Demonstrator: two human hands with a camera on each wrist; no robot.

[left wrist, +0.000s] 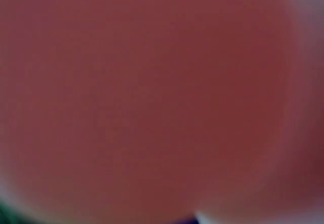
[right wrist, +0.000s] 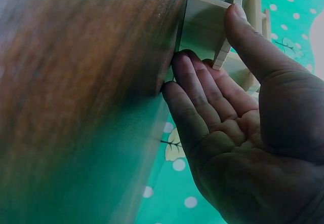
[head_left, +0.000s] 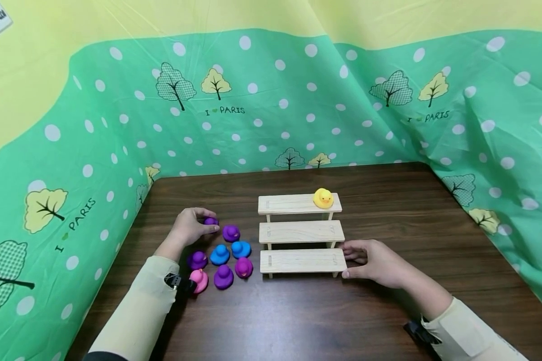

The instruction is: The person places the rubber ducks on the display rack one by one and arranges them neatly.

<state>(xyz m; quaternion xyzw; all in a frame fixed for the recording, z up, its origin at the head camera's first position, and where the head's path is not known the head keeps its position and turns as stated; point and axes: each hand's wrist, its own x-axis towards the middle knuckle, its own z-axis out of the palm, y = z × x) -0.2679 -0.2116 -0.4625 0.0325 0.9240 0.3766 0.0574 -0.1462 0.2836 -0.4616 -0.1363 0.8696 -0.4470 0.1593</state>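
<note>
In the head view my left hand [head_left: 190, 226] pinches a purple rubber duck [head_left: 211, 221] between thumb and fingers, at the back left of a group of ducks. A blurred reddish surface fills most of the left wrist view. My right hand [head_left: 379, 261] holds the right end of the lowest board of a three-step wooden stand [head_left: 301, 261]. Seen from the right wrist, the thumb [right wrist: 237, 14] lies at the board's edge and the other fingers reach beneath its end. A yellow rubber duck [head_left: 323, 198] sits on the stand's top step, toward the right.
Left of the stand are more rubber ducks on the dark wooden table [head_left: 298, 321]: several purple, a blue pair [head_left: 220, 254], a magenta one [head_left: 244, 267], and a pink one [head_left: 199, 281] beside the left sleeve. A green and yellow printed cloth [head_left: 262, 100] surrounds the table.
</note>
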